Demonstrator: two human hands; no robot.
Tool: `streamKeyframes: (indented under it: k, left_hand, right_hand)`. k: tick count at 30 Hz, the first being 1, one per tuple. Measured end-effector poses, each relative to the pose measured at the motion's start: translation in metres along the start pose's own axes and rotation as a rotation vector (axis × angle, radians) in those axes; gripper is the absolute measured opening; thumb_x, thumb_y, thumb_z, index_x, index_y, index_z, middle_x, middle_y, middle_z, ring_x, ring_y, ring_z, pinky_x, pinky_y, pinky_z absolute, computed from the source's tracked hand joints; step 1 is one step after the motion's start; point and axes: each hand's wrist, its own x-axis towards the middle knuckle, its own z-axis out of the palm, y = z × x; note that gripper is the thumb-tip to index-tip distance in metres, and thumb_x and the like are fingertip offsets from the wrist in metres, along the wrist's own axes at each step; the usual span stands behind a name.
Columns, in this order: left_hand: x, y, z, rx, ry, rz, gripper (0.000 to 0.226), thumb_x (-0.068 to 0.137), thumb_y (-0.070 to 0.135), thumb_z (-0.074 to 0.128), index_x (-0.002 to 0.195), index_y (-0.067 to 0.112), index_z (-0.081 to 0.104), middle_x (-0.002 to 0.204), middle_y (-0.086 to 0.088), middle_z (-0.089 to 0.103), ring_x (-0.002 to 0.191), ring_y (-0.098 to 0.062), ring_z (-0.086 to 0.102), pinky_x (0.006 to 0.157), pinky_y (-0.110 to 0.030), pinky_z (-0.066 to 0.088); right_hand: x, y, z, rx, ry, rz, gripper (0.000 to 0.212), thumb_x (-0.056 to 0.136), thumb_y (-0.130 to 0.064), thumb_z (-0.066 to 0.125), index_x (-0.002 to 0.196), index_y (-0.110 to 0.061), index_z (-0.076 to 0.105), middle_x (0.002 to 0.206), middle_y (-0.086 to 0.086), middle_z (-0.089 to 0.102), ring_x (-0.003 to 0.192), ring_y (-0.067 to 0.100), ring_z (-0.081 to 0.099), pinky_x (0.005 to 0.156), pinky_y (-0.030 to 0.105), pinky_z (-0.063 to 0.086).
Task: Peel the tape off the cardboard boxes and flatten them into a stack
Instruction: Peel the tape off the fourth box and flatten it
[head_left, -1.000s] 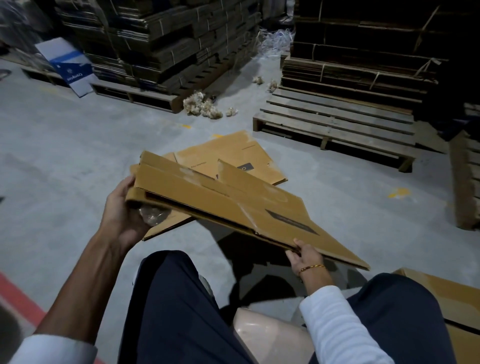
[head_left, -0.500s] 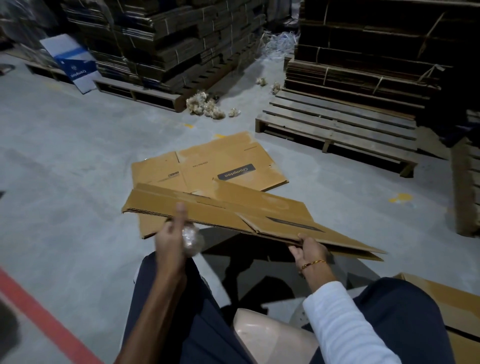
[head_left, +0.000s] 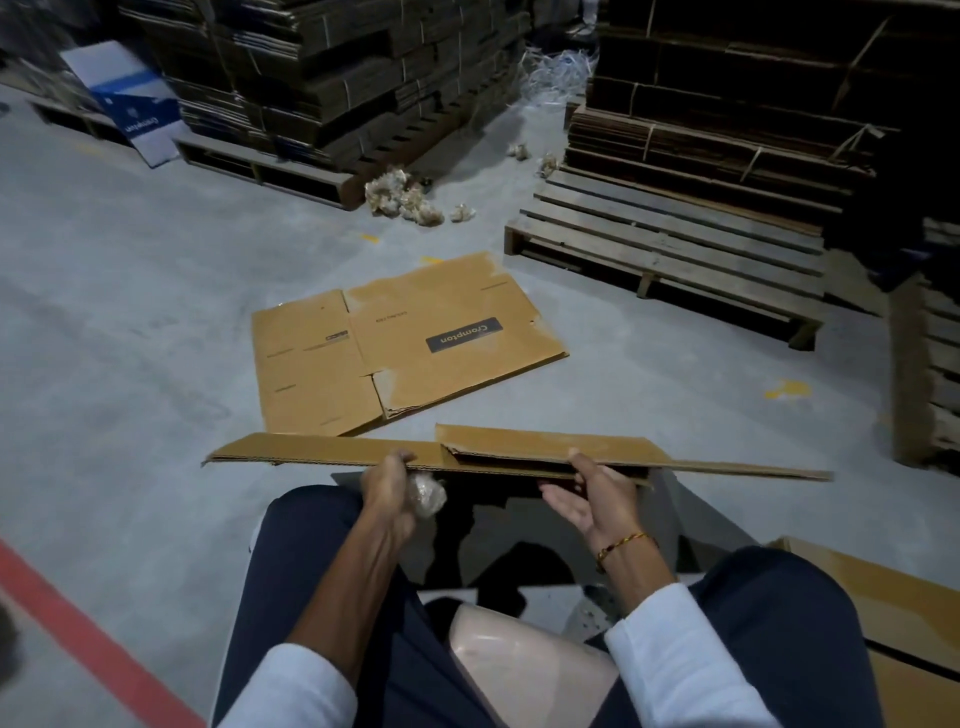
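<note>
A flattened brown cardboard box hangs almost level in front of my knees, seen nearly edge-on. My left hand grips its near edge left of the middle and also clutches a crumpled wad of clear tape in the palm. My right hand holds the near edge from below, thumb on top, palm turned up. Another flattened box printed "Crompton" lies on the concrete floor just beyond the held one.
An empty wooden pallet sits at right, with bundled cardboard stacks behind it and more stacks at back left. Crumpled tape wads lie on the floor. Another cardboard box is at my right knee; a red floor line runs at left.
The held box has swung from tilted to almost level and lower. My left hand moved from its left end to the near edge, with the tape wad still in it.
</note>
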Motion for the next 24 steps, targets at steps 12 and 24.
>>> streamKeyframes:
  k: [12,24]
  left_hand:
    - [-0.008,-0.001,-0.004,0.159,-0.096,0.063,0.023,0.097,0.016,0.056,0.112,-0.001,0.063,0.073,-0.012,0.060,0.043,-0.019,0.059,0.037,-0.021,0.045]
    - [0.020,0.099,-0.017,0.166,-0.312,0.087,0.045,0.101,0.040,0.051,0.086,-0.001,0.061,0.067,-0.016,0.063,0.057,-0.026,0.061,0.055,-0.033,0.051]
  right_hand:
    - [-0.003,0.006,0.007,0.329,0.134,0.170,0.061,0.101,-0.027,0.060,0.151,-0.004,0.032,0.161,0.026,0.020,0.138,0.047,0.040,0.088,0.052,0.053]
    - [0.008,-0.086,0.110,0.051,-0.101,-0.183,0.025,0.104,-0.002,0.044,0.129,-0.005,0.048,0.117,0.018,0.063,0.103,0.033,0.065,0.078,0.041,0.060]
